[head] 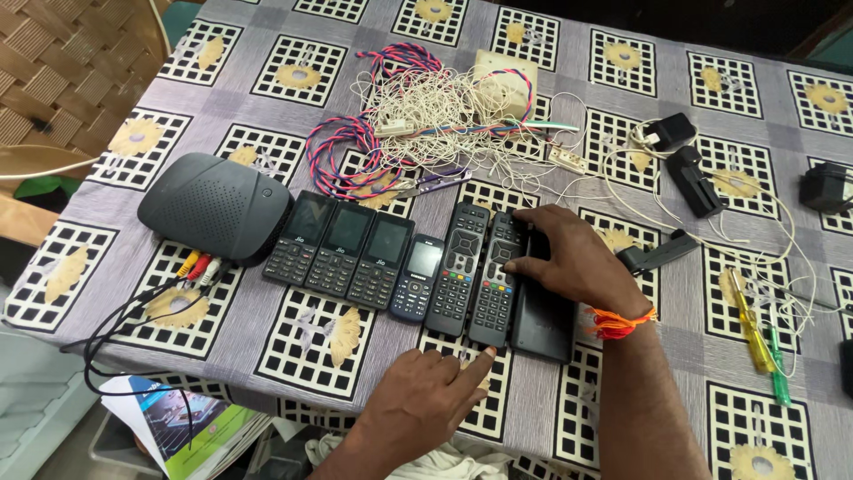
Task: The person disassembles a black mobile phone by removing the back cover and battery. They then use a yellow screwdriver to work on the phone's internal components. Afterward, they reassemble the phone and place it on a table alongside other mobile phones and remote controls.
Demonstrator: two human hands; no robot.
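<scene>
My right hand lies flat over a black rectangular device, its thumb and fingers touching the right one of two black remote controls. My left hand rests at the near table edge, its index finger pointing at that remote's near end. The other remote lies just to the left. Left of it lie a small dark blue keypad phone and three black keypad phones in a row. Neither hand grips anything.
A dark grey set-top box with coloured plugs and black cables sits at the left. A tangle of white and red-blue wires with a cream box lies behind. Black chargers and yellow and green screwdrivers lie on the right. A patterned grey cloth covers the table.
</scene>
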